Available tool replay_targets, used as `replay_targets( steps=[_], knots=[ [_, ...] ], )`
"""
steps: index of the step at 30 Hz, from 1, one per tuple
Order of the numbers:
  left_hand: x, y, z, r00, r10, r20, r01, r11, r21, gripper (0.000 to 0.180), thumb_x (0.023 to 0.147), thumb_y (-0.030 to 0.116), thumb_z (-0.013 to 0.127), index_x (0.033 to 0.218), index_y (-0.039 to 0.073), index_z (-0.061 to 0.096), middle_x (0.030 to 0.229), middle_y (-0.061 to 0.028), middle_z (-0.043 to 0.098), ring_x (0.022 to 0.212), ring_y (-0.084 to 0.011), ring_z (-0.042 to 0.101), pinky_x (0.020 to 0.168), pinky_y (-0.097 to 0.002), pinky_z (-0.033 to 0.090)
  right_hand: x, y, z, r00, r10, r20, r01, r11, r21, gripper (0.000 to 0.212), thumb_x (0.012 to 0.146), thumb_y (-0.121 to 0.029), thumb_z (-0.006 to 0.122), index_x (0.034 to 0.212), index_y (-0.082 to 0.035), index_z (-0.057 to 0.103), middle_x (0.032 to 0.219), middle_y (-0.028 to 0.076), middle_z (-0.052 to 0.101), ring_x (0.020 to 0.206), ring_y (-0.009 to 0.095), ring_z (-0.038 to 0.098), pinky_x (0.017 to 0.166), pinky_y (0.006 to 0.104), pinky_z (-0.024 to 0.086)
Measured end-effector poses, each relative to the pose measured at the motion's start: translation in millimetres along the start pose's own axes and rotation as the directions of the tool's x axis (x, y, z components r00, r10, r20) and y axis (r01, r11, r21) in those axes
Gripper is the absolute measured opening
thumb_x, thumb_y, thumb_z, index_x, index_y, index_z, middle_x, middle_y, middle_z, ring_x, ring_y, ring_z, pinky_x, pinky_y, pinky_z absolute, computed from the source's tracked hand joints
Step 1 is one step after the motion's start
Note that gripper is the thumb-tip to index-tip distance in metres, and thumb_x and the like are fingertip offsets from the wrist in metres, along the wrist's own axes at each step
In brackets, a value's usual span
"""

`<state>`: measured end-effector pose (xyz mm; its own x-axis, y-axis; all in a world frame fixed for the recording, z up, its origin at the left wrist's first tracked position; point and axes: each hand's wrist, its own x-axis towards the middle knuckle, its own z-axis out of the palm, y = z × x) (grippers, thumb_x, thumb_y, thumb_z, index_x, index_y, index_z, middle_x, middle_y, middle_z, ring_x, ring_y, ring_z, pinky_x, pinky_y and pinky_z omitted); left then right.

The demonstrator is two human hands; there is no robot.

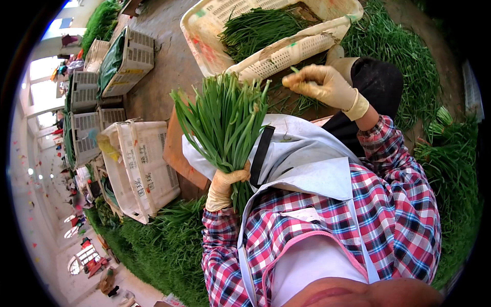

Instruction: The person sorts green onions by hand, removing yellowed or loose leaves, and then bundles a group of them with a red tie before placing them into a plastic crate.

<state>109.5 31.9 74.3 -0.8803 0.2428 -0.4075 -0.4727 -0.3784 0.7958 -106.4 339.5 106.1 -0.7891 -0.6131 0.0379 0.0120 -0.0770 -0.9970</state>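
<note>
My left hand (228,185), in a pale glove, is closed round the lower part of a thick bunch of garlic chives (221,120). The bunch stands fanned out above my fist, over my lap, its pale ends at the top. To its right, my gloved right hand (326,88) is raised apart from the bunch, thumb and fingers pinched together. A small green bit of chive (294,69) shows at those fingertips. Just beyond both hands is a cream plastic crate (294,57) with loose chives (261,31) lying in it.
An upright white crate (137,169) stands at my left beside a brown wooden board (180,146). Farther off are stacked crates (132,64). Heaps of chives (396,64) cover the floor at my right, with another heap (169,240) at my left. A grey apron (307,140) covers my lap.
</note>
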Motion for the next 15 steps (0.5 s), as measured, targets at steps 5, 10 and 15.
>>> replay_targets(
  steps=[5,10,15],
  knots=[
    [-1.7,-4.8,10.3,0.996,-0.073,0.045,0.072,0.997,0.028,0.030,0.074,0.016,0.077,0.090,-0.002,0.059,0.069,-0.0064,0.055,0.058,-0.0154,0.049,0.057,-0.0300,0.042,12.3,-13.3,29.3,0.964,-0.224,0.143,0.262,0.887,-0.380,0.044,0.077,-0.023,0.083,0.112,-0.001,0.069,0.107,0.014,0.069,0.097,0.022,0.066,0.083,0.0351,0.052],
    [-5.4,-6.2,20.0,0.987,-0.127,0.098,0.138,0.983,-0.124,0.041,0.073,0.024,0.081,0.094,-0.004,0.059,0.071,-0.0070,0.054,0.056,-0.0141,0.046,0.055,-0.0291,0.039,9.0,-16.9,28.9,0.921,-0.313,0.233,0.382,0.848,-0.367,0.022,0.078,-0.019,0.079,0.092,-0.003,0.075,0.083,0.011,0.069,0.082,0.025,0.066,0.074,0.0348,0.053],
    [-10.5,-10.5,28.1,0.997,-0.074,-0.021,0.071,0.991,-0.113,0.048,0.074,0.027,0.081,0.101,-0.005,0.060,0.073,-0.0077,0.056,0.054,-0.0137,0.045,0.053,-0.0272,0.038,8.2,-27.3,26.4,0.821,-0.455,0.345,0.565,0.559,-0.606,0.017,0.076,-0.023,0.078,0.084,-0.008,0.076,0.077,0.007,0.069,0.079,0.028,0.064,0.068,0.0376,0.053]
  ],
)
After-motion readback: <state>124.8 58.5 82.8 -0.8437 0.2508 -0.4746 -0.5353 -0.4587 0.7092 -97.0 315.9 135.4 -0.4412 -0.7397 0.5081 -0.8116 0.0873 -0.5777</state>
